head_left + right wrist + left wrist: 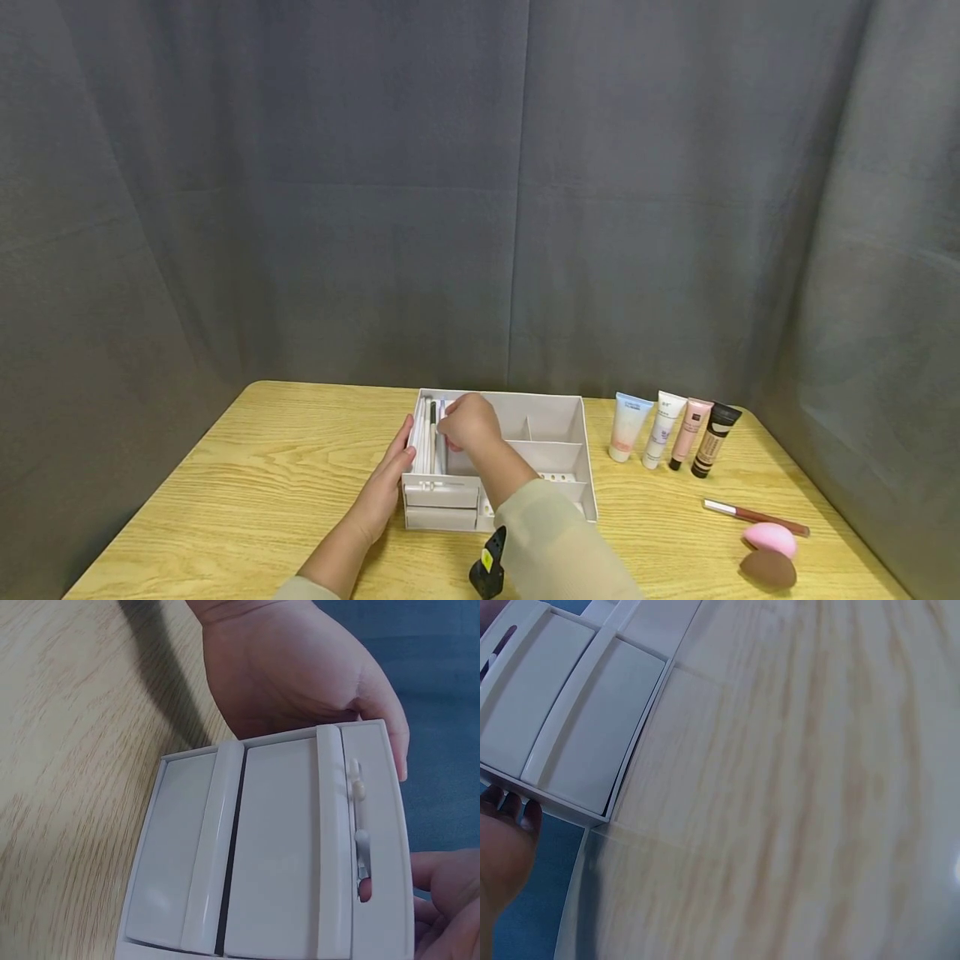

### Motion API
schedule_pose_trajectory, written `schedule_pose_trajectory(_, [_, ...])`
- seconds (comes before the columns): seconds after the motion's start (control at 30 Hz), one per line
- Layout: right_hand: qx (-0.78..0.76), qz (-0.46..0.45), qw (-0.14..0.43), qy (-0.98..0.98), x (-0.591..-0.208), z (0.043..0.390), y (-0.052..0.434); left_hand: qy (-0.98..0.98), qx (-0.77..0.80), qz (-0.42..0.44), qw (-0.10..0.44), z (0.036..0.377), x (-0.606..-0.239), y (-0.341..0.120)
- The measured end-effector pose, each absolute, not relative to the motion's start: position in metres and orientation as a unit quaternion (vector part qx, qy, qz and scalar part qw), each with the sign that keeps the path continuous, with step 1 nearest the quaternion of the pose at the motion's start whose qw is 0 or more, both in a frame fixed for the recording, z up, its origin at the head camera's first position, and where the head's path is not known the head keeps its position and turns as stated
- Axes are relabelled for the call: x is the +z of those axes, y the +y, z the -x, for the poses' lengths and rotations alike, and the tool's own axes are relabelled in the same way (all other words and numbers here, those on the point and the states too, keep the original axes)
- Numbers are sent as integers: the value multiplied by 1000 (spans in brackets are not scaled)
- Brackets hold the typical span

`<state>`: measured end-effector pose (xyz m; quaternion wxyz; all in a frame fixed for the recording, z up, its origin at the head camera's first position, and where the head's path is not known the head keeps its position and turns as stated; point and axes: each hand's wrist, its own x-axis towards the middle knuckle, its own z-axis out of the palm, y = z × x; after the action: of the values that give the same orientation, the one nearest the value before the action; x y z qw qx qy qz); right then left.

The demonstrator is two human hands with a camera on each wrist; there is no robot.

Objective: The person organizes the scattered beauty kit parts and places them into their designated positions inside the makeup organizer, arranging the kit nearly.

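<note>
A white organizer box (pixel 555 408) with compartments and small front drawers (pixel 277 847) stands on the wooden table. My left hand (pixel 382 492) lies along its left wall, fingers extended against the outside. In the box's left compartment, several slim sticks (pixel 427 437), mostly white with one dark-ended, lie side by side. My right hand (pixel 471 423) reaches into this compartment with bent fingers, fingertips right at a pale stick; whether they pinch it I cannot tell. A fingertip (pixel 365 890) and the ends of sticks show through the front slot in the right wrist view.
Right of the box stand several tubes, including a pale blue one (pixel 630 427) and a black-and-beige one (pixel 715 442). Nearer the right edge lie a slim reddish-brown tube (pixel 765 518), a pink sponge (pixel 771 539) and a brown sponge (pixel 768 570). Dark curtains (pixel 390 250) surround the table.
</note>
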<state>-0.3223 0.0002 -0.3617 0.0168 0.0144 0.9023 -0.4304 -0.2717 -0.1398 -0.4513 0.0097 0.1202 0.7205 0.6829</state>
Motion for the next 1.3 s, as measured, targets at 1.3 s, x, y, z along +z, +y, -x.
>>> schedule_pose_trajectory(1.3, [-486, 46, 7, 873, -358, 311, 16, 718, 685, -123, 5, 270, -450, -138])
